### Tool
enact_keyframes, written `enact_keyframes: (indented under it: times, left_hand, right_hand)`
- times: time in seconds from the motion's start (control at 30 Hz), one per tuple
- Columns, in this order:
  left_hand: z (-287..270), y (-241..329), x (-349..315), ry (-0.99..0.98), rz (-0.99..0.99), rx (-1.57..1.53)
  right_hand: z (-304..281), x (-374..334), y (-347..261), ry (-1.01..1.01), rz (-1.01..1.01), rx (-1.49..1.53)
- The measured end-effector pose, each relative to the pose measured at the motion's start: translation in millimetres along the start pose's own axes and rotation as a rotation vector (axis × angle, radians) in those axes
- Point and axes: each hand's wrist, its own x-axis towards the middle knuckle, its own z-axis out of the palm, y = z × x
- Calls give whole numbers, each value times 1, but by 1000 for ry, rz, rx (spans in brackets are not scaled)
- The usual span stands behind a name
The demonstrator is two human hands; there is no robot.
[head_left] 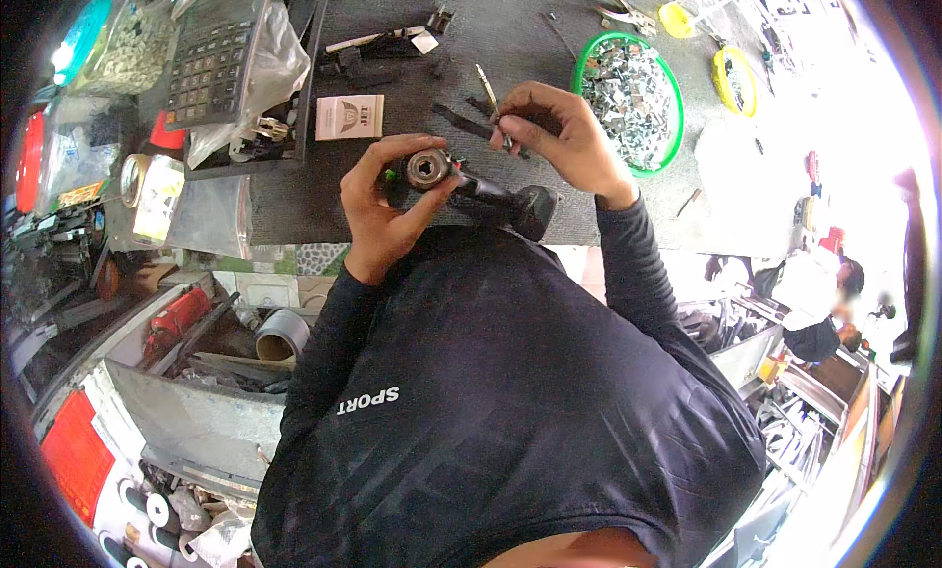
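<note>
My left hand point(373, 200) is wrapped round the head of a black cordless drill point(483, 187). Its round metal chuck, with a dark hole in the middle, faces up, and the handle runs right to a wide base close to my body. Between the thumb and fingers of my right hand point(569, 141) is a thin metal bit point(486, 82), its tip pointing away from me and apart from the chuck. Behind and below those fingers, dark strips point(461, 122) lie on the mat; my fingertips hide part of them.
A green-rimmed basket of small metal pieces point(630, 102) stands right of my right hand. Past my left hand lie a small white box point(349, 117) and a large calculator point(211, 68). Pliers point(628, 17) and a yellow-rimmed container point(734, 80) are farther off. Another person point(819, 293) is at right.
</note>
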Motion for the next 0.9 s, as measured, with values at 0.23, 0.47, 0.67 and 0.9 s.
enact_keyframes:
  times: [0.23, 0.47, 0.67, 0.9]
  left_hand:
    - [1, -6, 0, -36, -6, -59]
    - [-2, -7, -1, -75, -46, -107]
    - [0, -7, 0, -78, -8, -106]
    - [1, -4, -2, -39, -34, -120]
  right_hand:
    - [11, -10, -35, -129, -47, 234]
    - [16, -4, -30, -110, -142, 613]
    - [23, 0, -34, -86, -194, 759]
    - [38, 0, -48, 136, -370, 159]
